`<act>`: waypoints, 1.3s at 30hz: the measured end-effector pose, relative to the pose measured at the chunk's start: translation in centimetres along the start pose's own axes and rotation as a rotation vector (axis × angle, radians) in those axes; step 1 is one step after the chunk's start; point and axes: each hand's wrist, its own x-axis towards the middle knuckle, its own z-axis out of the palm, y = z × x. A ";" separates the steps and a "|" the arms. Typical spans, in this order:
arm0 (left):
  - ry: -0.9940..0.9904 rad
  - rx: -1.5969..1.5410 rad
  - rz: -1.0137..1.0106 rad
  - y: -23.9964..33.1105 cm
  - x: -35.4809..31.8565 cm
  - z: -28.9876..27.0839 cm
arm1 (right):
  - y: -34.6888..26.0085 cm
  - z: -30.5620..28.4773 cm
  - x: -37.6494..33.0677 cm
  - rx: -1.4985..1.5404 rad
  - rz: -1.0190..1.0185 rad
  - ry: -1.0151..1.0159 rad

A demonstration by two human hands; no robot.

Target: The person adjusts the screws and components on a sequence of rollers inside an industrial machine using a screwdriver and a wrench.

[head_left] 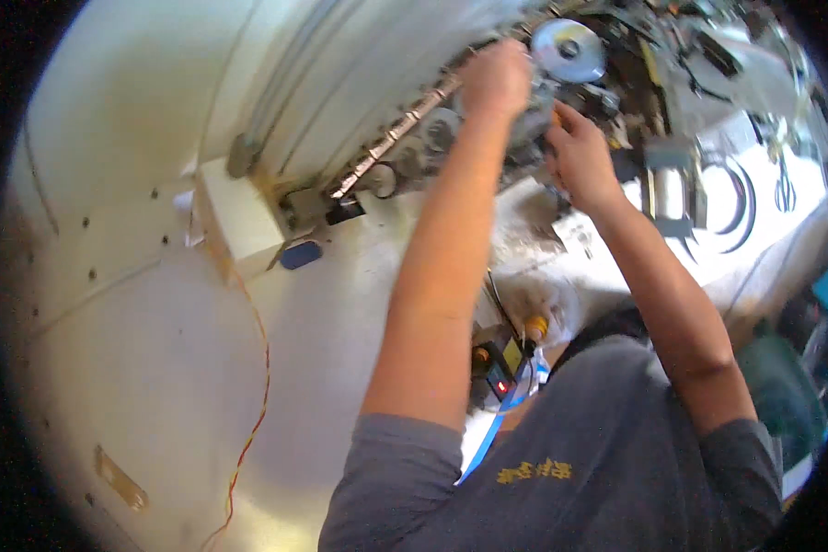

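- Head view: the left hand (497,78) reaches far up and rests with its fingers curled over the grey metal mechanism of gears and brackets (451,129) mounted at the edge of the white workbench (156,368); whether it actually clamps a part there cannot be told, since the fingers are blurred and turned away.
- The right hand (575,156) sits just beside it, fingers narrowly bent around a small orange-tipped tool (556,117) that touches the same mechanism.
- The mechanism lies in the upper middle of the view, between the two hands, under a long pale curved cover (359,64).
- A shiny silver disc (569,49) stands just above the right hand.
- A dark blue oval object (301,255) lies on the bench to the left of the left forearm.
- A thin red-and-yellow wire (259,386) trails down across the bench.
- A small black box with orange knobs (501,363) sits near the person's grey shirt (598,460).
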 end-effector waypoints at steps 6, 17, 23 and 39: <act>0.049 -0.010 -0.007 -0.5 -1.0 -1.0 | -0.4 1.8 -3.0 0.030 0.016 0.008; 0.003 0.063 0.065 -1.3 0.3 -0.3 | 2.5 0.6 -0.5 -0.219 -0.101 0.068; 0.099 -0.002 0.078 -1.5 0.2 -0.2 | 1.9 1.5 -1.0 0.038 -0.030 0.049; 0.030 0.150 0.050 -1.0 0.8 0.4 | -0.2 2.0 -0.4 0.424 0.018 -0.018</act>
